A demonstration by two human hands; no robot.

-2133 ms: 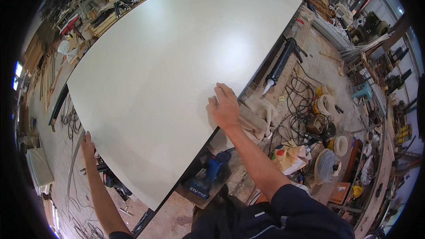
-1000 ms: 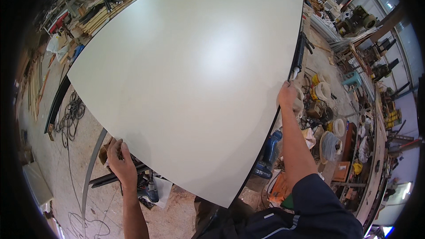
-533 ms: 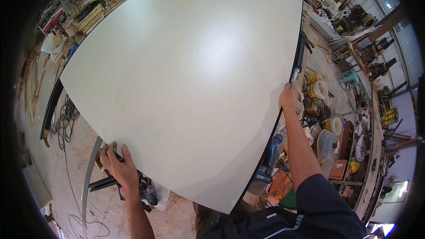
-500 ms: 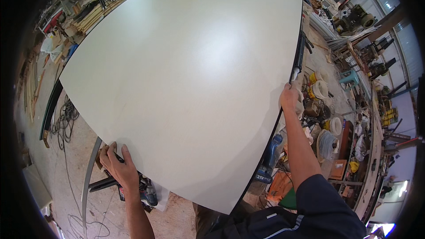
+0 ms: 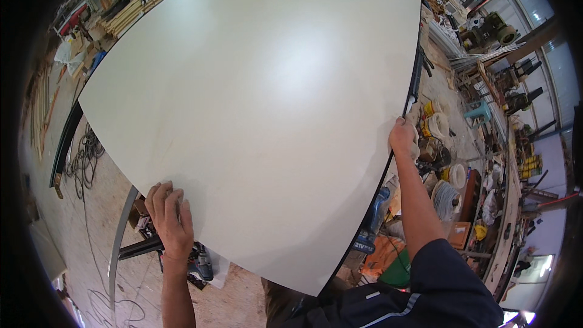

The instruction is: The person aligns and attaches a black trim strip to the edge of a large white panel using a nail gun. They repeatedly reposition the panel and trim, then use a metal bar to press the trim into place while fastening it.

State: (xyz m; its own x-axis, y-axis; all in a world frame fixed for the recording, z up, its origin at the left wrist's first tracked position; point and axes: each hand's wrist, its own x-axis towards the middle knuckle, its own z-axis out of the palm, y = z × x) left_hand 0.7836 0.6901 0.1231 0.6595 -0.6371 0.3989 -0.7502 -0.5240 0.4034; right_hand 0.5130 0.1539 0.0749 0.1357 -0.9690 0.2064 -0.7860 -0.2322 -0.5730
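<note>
A large off-white flat panel [image 5: 261,140] fills the middle of the view, with a thin dark border along its right side. My right hand [image 5: 402,138] is closed around that right edge, thumb on the upper face, the other fingers largely hidden underneath. At the panel's near left edge is my left hand [image 5: 171,222], its fingers loosely bent and apart over the white surface. A dark gap shows between its thumb and forefinger; I cannot make out any object there. A cordless drill [image 5: 200,264] sits below the panel beside my left wrist.
A blue power tool [image 5: 367,231] sits under the right edge, near an orange cloth [image 5: 385,255]. Coiled black cable [image 5: 88,161] lies on the floor to the left. Buckets [image 5: 437,124] and a wire coil [image 5: 446,200] stand right; wooden strips [image 5: 130,18] lie far left.
My left hand has shifted slightly right and turned, with its fingers now more over the panel. The panel and my right hand appear a little further right in the view.
</note>
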